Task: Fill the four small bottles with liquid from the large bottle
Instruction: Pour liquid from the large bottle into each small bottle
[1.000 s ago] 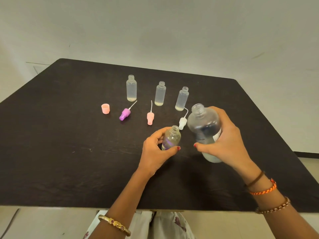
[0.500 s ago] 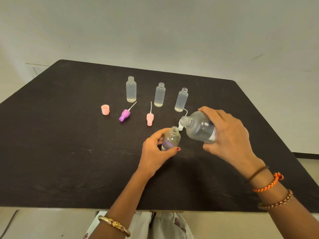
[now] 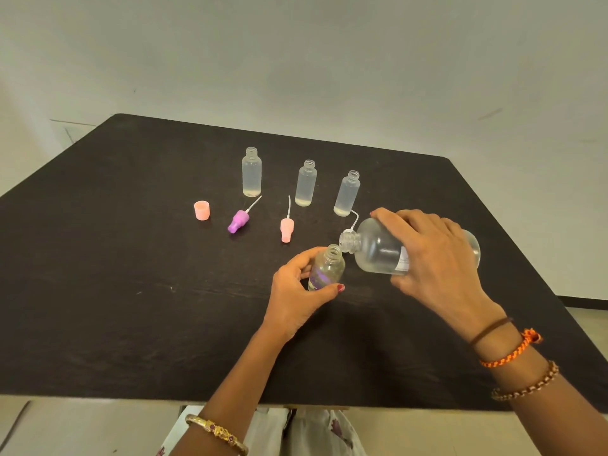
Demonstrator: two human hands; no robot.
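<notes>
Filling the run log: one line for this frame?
phase: pouring | right hand: large bottle tipped, mouth at small bottle | left hand: steadying small bottle | three bottles uncapped behind

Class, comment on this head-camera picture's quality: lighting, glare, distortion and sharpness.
Head view: soft, even light with faint shadows; wide-angle bending bows the table edges; a small highlight glints on the large bottle; the small bottle in the left hand stays fairly sharp.

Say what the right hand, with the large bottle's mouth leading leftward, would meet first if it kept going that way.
The right hand would bring the large bottle mouth against the neck of the small bottle in the left hand. They already look almost touching, though depth is unclear.
</notes>
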